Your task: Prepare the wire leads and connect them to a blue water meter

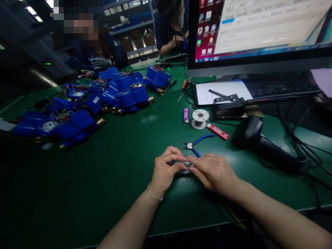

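Note:
My left hand [167, 167] and my right hand [214, 169] meet over the table near its front edge, fingertips almost touching. Pinched between them is a small greyish part [190, 164], mostly hidden by the fingers, so its kind cannot be made out. Yellow and green wires [234, 217] trail below my right wrist to the table's edge; whether they join the part is hidden. Just beyond the fingers lie blue-handled cutting pliers [190, 145], jaws apart and pointing left. Behind the pliers stands a white spool [200, 118] of dark wire or solder.
Several blue meters with brass fittings [124, 93] crowd the back left. A purple box [185, 115], a red box [218, 131] and a screwdriver [183, 88] lie near the spool. A barcode scanner [267, 145], cables, keyboard [282, 86] and monitor [249, 65] occupy the right. Two people sit opposite.

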`<state>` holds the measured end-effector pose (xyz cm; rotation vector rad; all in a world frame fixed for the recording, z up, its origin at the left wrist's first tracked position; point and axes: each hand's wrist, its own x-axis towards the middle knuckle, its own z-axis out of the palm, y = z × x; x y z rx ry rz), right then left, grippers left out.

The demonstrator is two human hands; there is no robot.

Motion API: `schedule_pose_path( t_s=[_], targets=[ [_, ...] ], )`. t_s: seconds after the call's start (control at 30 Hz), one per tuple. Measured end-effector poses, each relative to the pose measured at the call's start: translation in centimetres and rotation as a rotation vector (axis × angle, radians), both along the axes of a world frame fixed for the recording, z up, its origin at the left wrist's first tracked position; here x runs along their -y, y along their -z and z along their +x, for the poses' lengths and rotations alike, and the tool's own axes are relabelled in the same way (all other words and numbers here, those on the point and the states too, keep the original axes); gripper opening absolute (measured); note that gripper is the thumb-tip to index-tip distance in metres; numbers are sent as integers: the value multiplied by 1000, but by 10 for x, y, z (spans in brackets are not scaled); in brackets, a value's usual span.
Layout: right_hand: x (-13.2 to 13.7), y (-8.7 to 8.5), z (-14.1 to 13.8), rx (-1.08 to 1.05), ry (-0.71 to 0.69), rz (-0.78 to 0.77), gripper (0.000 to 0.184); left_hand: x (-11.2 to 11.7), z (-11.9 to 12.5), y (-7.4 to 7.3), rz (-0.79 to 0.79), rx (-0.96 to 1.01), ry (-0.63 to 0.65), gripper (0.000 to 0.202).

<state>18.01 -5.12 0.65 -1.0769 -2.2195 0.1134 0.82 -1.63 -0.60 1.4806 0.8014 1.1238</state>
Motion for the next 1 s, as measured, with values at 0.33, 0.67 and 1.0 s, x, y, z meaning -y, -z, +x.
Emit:
schedule_pose_path(
  t_s=[0.33,0.67,1.0],
  targets=[
    [0,-5,0,81,-25,-130,26,-1,1,1,10,3,-20,14],
    [2,-4,1,126,-32,-179,32,-4,2,-1,4,-44,-8,10],
    [0,-5,0,177,-23,-206,35,-2,1,-1,-6,-63,40,13]
  ],
)
